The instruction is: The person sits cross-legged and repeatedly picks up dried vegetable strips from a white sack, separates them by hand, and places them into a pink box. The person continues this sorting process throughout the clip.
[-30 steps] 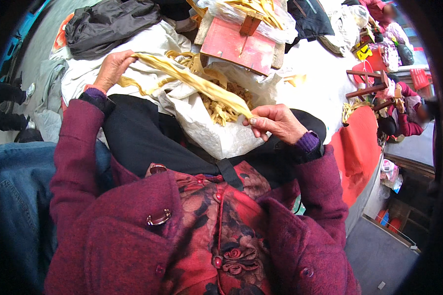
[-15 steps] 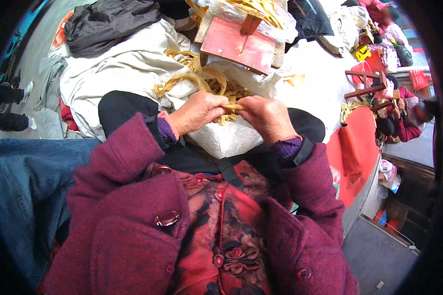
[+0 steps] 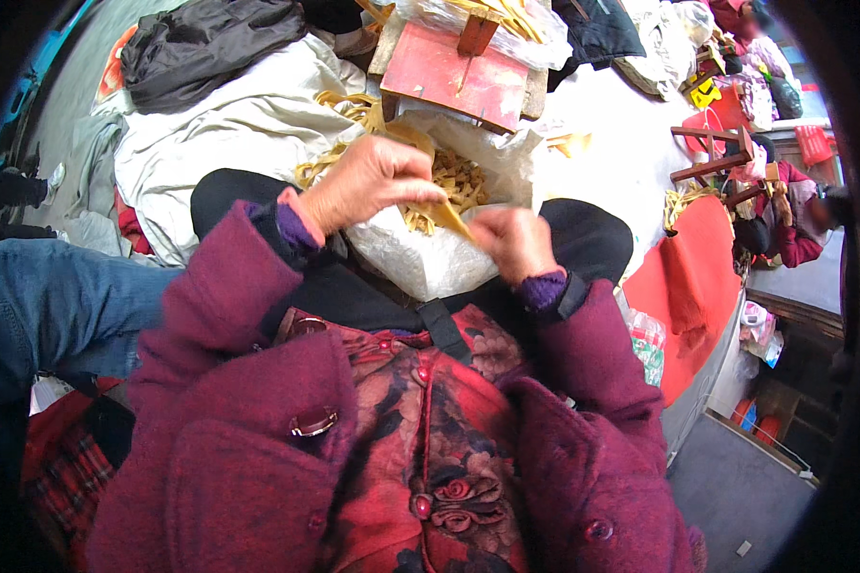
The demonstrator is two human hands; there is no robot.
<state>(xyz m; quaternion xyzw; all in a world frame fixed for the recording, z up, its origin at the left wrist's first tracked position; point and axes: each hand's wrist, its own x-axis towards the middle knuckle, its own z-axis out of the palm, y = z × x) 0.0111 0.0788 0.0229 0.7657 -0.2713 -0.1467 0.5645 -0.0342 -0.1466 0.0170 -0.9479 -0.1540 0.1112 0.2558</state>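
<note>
My left hand (image 3: 371, 183) is closed on a flat, flexible yellow strip (image 3: 452, 220). Its other end is pinched in my right hand (image 3: 518, 245), so the strip runs slanting down to the right between them. Below lies a white plastic sack (image 3: 435, 272) between my knees, its mouth spread wide. Small yellow pieces (image 3: 461, 180) fill it; whether they are knotted is hard to make out. More long yellow strips (image 3: 349, 105) lie on the cloth beyond my left hand.
A red wooden board (image 3: 454, 72) stands ahead, with yellow strips in clear plastic (image 3: 535, 38) behind it. White cloth (image 3: 220, 134) and a dark jacket (image 3: 210, 48) lie left. Red cloth (image 3: 683, 296) spreads right, near a wooden stool (image 3: 712, 153) and another person (image 3: 798, 215).
My hands, close together before, have drawn apart, the left rising and the right dropping slightly. The strip between them now shows stretched out. The denim-covered leg at left has shifted.
</note>
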